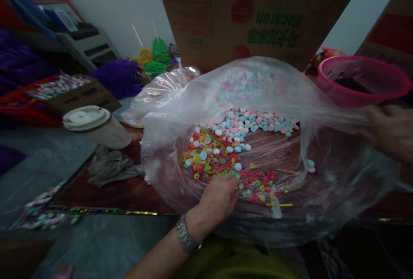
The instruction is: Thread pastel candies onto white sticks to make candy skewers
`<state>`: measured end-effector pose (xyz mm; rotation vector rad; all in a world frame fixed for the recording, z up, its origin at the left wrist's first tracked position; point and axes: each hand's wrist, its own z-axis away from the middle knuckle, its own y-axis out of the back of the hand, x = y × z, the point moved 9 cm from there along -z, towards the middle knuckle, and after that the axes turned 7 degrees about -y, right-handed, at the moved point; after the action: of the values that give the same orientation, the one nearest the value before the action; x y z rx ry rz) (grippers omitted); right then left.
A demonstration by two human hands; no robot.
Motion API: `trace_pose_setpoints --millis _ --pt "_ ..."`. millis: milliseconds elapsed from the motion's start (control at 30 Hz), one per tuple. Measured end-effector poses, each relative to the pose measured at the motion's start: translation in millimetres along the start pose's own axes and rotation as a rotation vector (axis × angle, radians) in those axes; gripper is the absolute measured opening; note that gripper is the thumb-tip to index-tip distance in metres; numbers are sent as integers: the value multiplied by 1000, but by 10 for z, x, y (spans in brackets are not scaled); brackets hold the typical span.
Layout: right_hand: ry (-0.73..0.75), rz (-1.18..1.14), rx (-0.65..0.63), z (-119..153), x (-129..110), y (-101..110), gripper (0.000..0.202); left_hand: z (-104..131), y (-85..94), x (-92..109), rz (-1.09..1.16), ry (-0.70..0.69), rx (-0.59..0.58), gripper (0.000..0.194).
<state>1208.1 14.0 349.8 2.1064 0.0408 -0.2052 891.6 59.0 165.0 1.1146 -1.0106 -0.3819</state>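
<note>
A large clear plastic bag (264,72) lies open on the dark red table. Inside it are small colourful rings (213,152) at the left and front, with pink, white and blue round pieces (251,119) behind them. My left hand (219,197), with a metal watch on the wrist, rests at the front of the rings, its fingers curled together; whatever they pinch is too small to make out. At the right edge my right hand (390,130) is blurred beside the gathered plastic of the bag, and its fingertips are unclear.
A cardboard box (219,20) stands behind the bag. A pink basket (364,76) is at the right. On the left are a lidded white cup (100,126), a crumpled grey cloth (112,167) and a small carton (87,94) of wrapped pieces. The table's front edge (129,212) runs below.
</note>
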Motion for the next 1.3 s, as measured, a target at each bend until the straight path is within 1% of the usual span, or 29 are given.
trace_pose_setpoints --millis 33,67,100,133,167,200,233,300,367,433,500,533,600,667,733,833,933,1033,1100,1167,1233,1300 --pt "-16 109 -26 74 -180 -108 19 -24 -31 -37 -54 32 -27 12" --pt "-12 150 -29 164 -377 -227 20 -38 -61 -59 -97 56 -49 11" --pt "7 129 -92 269 -568 -425 20 -43 -87 -74 -127 77 -65 11" --pt "15 43 -219 392 -734 -695 19 -38 -110 -84 -143 95 -78 12" --pt "8 -56 -373 532 -871 -996 19 -28 -130 -91 -147 112 -90 14" --pt "-1 -106 -566 702 -987 -1329 17 -15 -148 -95 -144 125 -102 18" --pt "-49 -103 -677 837 -1040 -1590 15 -2 -167 -99 -139 138 -118 23" --pt "-101 -79 -752 989 -1139 -1948 14 10 -200 -102 -138 166 -140 27" --pt "-147 -42 -723 1027 -1215 -2134 19 -1 -226 -80 -133 178 -134 26" --pt "-175 -19 -713 1060 -1280 -2219 22 -25 -268 -21 -83 145 -120 24" --pt "-160 -30 -730 1112 -1328 -2228 19 -40 -306 75 29 44 -108 26" --pt "-138 -49 -745 1141 -1338 -2215 17 -35 -293 103 87 -2 -83 28" --pt "-100 -86 -756 1171 -1310 -2164 14 -6 -200 65 162 -21 7 28" --pt "-96 -96 -731 1137 -1243 -2119 15 31 -104 -55 154 48 77 20" --pt "-95 -92 -696 1069 -1237 -2123 18 44 -89 -139 80 121 56 14" --pt "-28 -118 -686 1021 -1424 -2210 17 3 -139 -108 -46 123 -16 15" --pt "15 -131 -681 1081 -1568 -2257 14 -25 -189 -84 -118 116 -49 18" --pt "37 -144 -704 1190 -1538 -2215 15 11 -206 -155 -126 144 -72 20" --pt "52 -161 -720 1216 -1493 -2160 17 43 -197 -207 -111 165 -74 21" --pt "66 -182 -711 1180 -1504 -2113 17 52 -188 -216 -101 168 -63 20" --pt "98 -204 -701 1125 -1608 -2111 15 33 -189 -167 -109 139 -45 16" --pt "137 -219 -708 1095 -1757 -2157 11 5 -206 -111 -134 112 -31 14"
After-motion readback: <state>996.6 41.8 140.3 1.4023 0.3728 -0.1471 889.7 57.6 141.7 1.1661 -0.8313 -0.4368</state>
